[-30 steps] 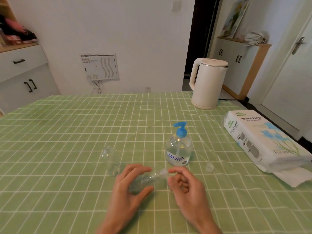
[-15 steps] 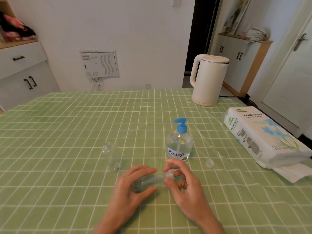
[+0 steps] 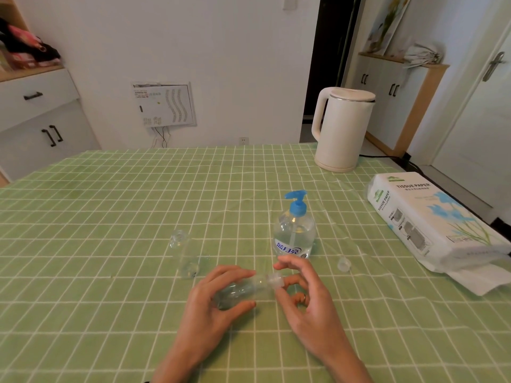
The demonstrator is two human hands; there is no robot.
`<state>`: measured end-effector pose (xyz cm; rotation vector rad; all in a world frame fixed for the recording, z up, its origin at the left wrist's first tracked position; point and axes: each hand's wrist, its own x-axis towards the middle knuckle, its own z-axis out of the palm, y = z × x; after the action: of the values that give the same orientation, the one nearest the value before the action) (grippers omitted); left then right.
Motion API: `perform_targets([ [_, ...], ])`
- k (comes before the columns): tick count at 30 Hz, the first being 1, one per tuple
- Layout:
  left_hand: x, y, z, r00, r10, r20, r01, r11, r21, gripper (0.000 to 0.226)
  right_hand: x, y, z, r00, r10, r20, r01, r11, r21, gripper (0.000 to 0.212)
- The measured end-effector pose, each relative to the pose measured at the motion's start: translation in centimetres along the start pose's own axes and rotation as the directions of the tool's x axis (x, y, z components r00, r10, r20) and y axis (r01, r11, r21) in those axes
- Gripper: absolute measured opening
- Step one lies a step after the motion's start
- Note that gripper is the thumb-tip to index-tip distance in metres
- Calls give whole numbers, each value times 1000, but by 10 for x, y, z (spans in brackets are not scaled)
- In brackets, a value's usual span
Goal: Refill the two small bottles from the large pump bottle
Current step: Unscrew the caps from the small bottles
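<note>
L hand [image 3: 210,304] grips small bottle [image 3: 238,291], R hand [image 3: 308,305] pinches its cap [image 3: 274,280]; pack [image 3: 431,217] reads "TISSUE PAPER".

The clear large pump bottle [image 3: 294,236] with a blue pump stands upright, an open small bottle [image 3: 184,255] stands at its left, a loose cap [image 3: 343,264] lies at its right, and the second small bottle [image 3: 237,291] is turned sideways nearer, its screw cap [image 3: 274,281] pointing right.

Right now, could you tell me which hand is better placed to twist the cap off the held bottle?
Right. The right hand has its fingers curled round the cap, while the left hand grips the bottle by its body and can steady it.
</note>
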<state>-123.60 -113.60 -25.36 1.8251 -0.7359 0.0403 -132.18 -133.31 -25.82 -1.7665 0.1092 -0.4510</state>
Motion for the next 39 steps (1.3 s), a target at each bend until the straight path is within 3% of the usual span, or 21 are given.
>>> perform_targets([
  [17, 0, 2, -1, 1000, -5, -10, 5, 999, -34, 49, 2, -7, 2, 1000, 5, 12, -4, 1000, -9, 43],
  [22, 2, 2, 1, 1000, 5, 0, -5, 999, -47, 52, 2, -6, 2, 996, -63, -71, 52, 987, -152, 27],
  [25, 3, 1, 2, 1000, 7, -29, -9, 997, -79, 57, 2, -9, -14, 962, -125, -241, 93, 986, -142, 20],
  [27, 3, -1, 3, 999, -18, -45, 13, 993, -119, 60, 6, -8, -38, 918, -103, -382, 33, 982, -185, 26],
  [30, 5, -6, 4, 994, -57, -96, 35, 977, -212, 60, 8, 1, -81, 852, -17, -524, -187, 924, -334, 28],
  [33, 5, -11, 4, 991, -67, -119, 34, 963, -266, 62, 8, 11, -103, 835, 40, -548, -340, 821, -459, 24],
  [39, 3, -17, 4, 987, -80, -140, 40, 963, -267, 61, 12, 19, -107, 861, 110, -497, -405, 740, -537, 27],
])
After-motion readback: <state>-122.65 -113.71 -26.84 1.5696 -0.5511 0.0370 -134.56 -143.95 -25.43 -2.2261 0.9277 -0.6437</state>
